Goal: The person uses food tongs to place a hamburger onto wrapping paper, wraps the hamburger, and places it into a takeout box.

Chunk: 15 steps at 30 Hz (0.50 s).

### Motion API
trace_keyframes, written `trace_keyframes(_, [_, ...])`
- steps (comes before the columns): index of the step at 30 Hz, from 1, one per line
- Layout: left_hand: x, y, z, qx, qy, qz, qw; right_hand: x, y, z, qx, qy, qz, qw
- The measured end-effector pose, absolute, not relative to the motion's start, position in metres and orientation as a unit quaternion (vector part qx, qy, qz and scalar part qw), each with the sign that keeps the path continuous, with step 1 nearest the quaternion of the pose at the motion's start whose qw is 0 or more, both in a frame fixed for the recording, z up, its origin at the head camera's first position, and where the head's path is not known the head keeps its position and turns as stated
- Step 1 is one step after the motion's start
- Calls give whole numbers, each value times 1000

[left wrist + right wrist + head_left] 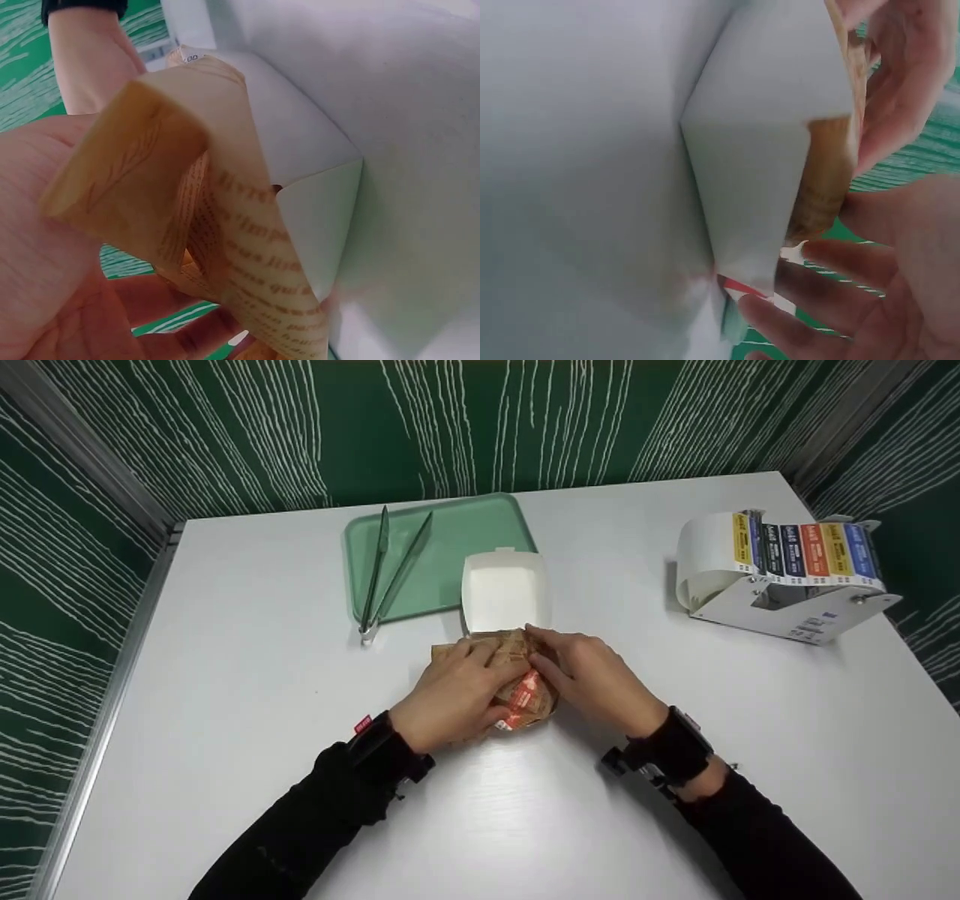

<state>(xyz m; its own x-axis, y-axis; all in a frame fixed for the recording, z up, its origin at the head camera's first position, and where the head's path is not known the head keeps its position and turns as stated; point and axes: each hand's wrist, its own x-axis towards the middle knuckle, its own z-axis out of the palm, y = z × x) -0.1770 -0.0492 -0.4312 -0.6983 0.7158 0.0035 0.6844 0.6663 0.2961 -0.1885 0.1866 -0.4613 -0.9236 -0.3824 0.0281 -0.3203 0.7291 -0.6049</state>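
Observation:
A packet in brown printed paper sits in the base of a white box, whose lid stands open on the far side. Red and white print shows on the packet's near side; its contents are hidden. My left hand lies over the left of the packet, fingers stretched across the paper. In the left wrist view a loose flap of the paper sticks up beside the palm. My right hand touches the packet's right side with thumb and index finger, its other fingers extended by the box wall.
Beyond the box lies a green tray, with metal tongs resting across its left part. A white dispenser with rolls of coloured labels stands at the right of the white table. Green patterned walls enclose the far side.

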Motion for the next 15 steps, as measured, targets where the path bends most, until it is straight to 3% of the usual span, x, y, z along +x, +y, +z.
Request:
trace_keyframes(7, [-178,-48,-430,385,910,139,63,-178,191,-463,-255,921,-293,34])
trace_keyframes(15, [-183,-51,-434,398,903,150,65,-180,195,-470,-247,914,-309,89])
